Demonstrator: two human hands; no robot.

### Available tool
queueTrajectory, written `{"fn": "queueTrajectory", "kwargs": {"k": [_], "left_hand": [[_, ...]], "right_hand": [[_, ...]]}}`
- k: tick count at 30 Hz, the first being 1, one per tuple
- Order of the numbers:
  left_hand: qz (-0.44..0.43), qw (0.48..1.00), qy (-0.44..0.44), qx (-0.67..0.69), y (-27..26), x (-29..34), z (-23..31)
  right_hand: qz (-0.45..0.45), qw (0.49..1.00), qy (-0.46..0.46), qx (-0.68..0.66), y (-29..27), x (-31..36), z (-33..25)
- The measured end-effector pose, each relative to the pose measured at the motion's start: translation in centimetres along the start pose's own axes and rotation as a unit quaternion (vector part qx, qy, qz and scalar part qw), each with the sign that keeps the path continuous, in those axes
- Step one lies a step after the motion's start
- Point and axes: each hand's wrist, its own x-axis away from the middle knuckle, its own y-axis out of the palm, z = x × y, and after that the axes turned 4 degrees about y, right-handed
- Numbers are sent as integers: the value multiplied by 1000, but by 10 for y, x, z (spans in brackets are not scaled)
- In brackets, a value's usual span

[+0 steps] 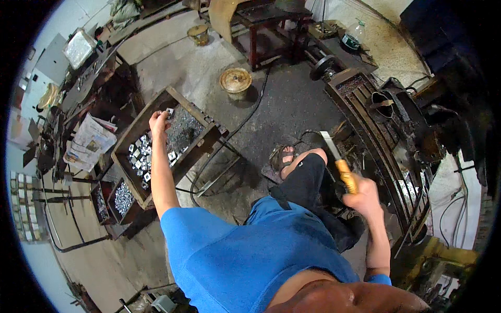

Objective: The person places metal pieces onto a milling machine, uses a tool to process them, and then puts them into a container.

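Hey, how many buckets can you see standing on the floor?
2: the nearer bucket stands beyond the parts tray, to its right; the farther bucket stands behind it and leftward. Others may be hidden behind the equipment.

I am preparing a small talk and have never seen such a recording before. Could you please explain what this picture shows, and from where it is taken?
There is no robot here, only a person using bare hands. The single picture comes from a wide camera on the person's head, looking down; its lens bends straight edges and darkens the corners.

The left hand holds a small metal piece over an open tray. Inside lie blocky, silvery pieces and, farther away, finer grey material. The right hand grips a tool with a yellowish handle and a flat, pale blade; its exact type is unclear.
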Motion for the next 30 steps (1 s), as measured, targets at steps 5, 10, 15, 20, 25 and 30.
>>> {"fn": "queueTrajectory", "kwargs": {"k": [5, 10, 15, 20, 25, 30], "left_hand": [[-182, 958, 23, 221, 82, 34, 53], [-307, 916, -44, 253, 166, 102, 55], [-363, 888, -150, 237, 218, 147, 7], [-399, 852, -197, 275, 235, 179, -9], [-478, 822, -200, 236, 271, 188, 8], [-583, 796, -97, 132, 345, 245, 58]], "right_hand": [[-63, 993, -103, 0, 28, -44, -58], [-99, 992, -52, 59, 40, -68, -91], [-56, 998, 14, 5, 44, -46, -69], [-69, 996, 53, 33, 37, -18, -38], [-25, 996, 90, 3, 11, 8, 2], [135, 931, 337, 23, -63, 73, 111]]}}
